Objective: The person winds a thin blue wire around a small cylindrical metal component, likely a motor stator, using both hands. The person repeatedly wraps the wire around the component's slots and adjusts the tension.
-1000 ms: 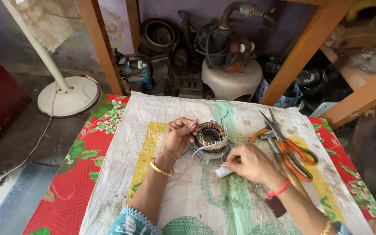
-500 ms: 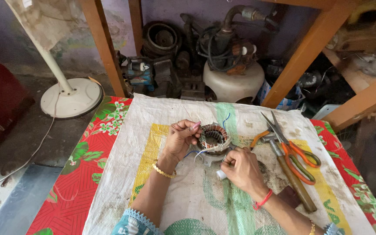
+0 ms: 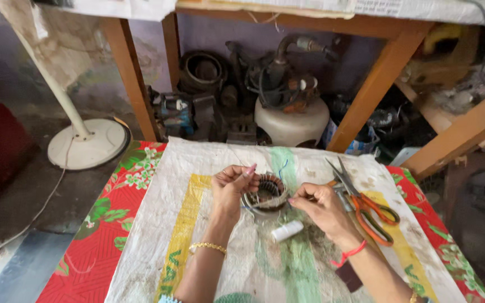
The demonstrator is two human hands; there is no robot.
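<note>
1. Head view: since the earlier frame our right hand (image 3: 324, 209) has let go of the white spool (image 3: 287, 230), which now lies on the sack (image 3: 197, 168).
2. The coil ring (image 3: 265, 193) sits between our hands; our left hand (image 3: 232, 185) and right hand each pinch thread beside it.

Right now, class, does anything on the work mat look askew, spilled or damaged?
Nothing spilled or broken. The white thread spool lies on its side on the woven sack, and the orange-handled scissors lie open beside the right hand.

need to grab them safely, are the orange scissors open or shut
Open: the orange-handled scissors lie flat on the white sack, blades splayed apart in a V, right of the right hand.
</note>
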